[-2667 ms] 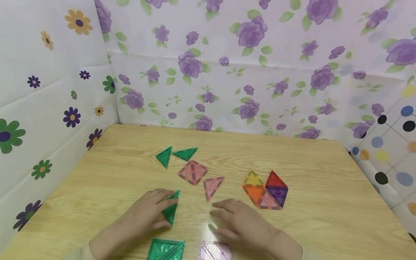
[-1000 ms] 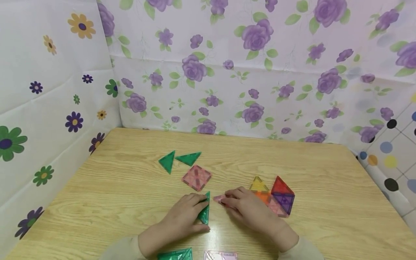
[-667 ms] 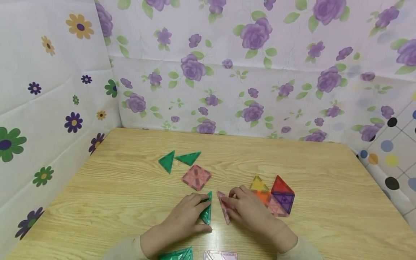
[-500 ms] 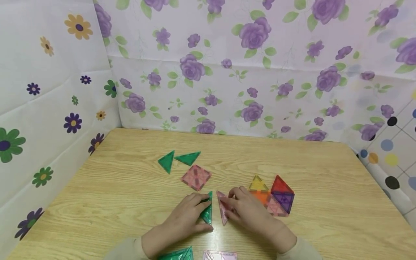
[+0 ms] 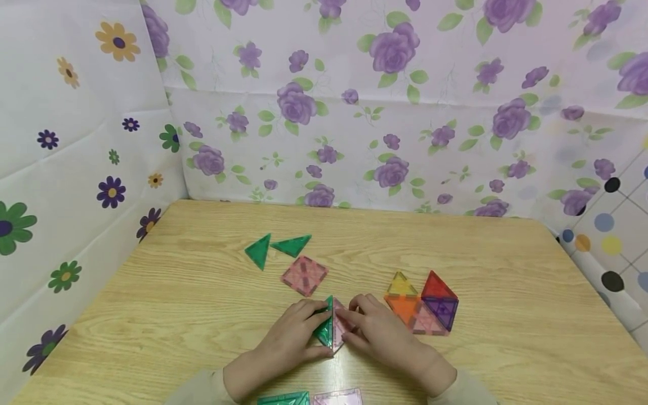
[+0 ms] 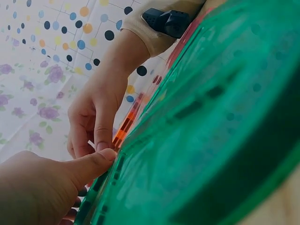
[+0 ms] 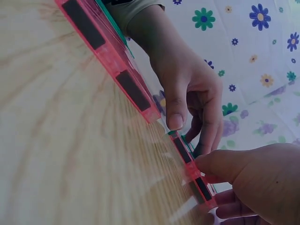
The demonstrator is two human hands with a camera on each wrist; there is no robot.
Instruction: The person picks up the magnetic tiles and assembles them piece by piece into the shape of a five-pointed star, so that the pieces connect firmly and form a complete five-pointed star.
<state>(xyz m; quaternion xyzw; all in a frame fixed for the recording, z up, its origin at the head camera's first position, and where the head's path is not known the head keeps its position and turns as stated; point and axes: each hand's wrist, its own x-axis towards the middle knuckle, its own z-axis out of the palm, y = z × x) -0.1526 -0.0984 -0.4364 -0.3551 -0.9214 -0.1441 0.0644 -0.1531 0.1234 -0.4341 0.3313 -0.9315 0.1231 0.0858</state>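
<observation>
Two bare hands meet over a pale, wood-grained table (image 5: 481,247). The left hand (image 5: 296,333) grasps a green triangle (image 5: 325,334) of see-through, glossy plastic, thumb at its near corner. The right hand (image 5: 379,333) pinches a pink triangle (image 5: 338,333) in its grip, and the two pieces sit long edge to long edge. The right wrist view shows dark strips set in the pink rim. Just beyond lies a flat pink square (image 5: 305,275), and past it two thin green pieces, the left one (image 5: 258,251) and the right one (image 5: 292,246). To the right, yellow (image 5: 401,285), orange (image 5: 403,306), rose (image 5: 428,322), purple (image 5: 441,310) and red (image 5: 437,287) triangles form a notched ring. Behind hangs creased cloth (image 5: 349,129) printed with purple roses.
</observation>
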